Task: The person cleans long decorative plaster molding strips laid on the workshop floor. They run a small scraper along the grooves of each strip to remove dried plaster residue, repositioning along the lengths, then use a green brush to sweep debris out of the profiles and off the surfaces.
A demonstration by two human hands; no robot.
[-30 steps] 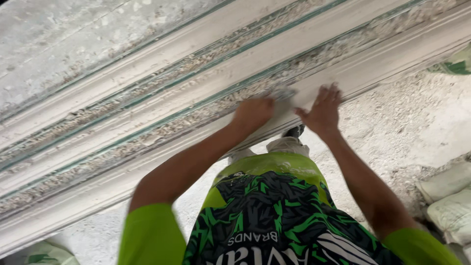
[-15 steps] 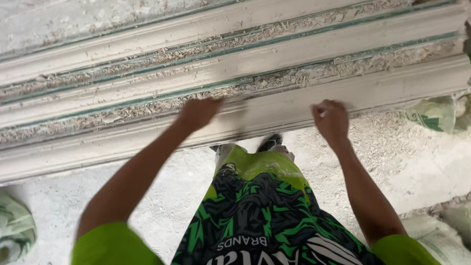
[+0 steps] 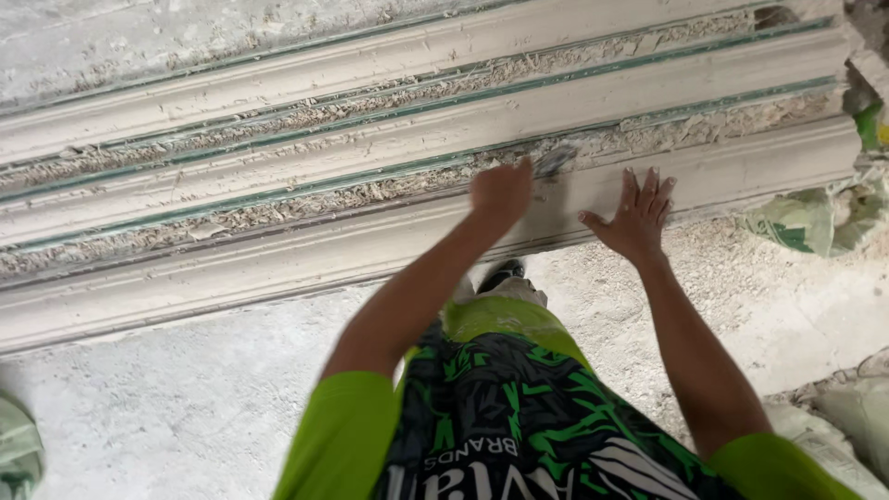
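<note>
Your left hand [image 3: 501, 192] is clenched on a small scraper [image 3: 556, 161] working the crumbly seam, your right hand [image 3: 636, 216] lies open and flat on the nearest moulding [image 3: 278, 264] on the floor — long, stiff, likely heavy and brittle — so lift near both ends.

Floor [image 3: 185, 398]: pale, rough concrete dusted with white powder and crumbs. Crumpled sacks [image 3: 806, 218] (white and green) lie at the right edge, with another [image 3: 17, 454] at the lower left corner and pale bags [image 3: 852, 417] at lower right. Light is even and soft, casting only faint shadows.
</note>
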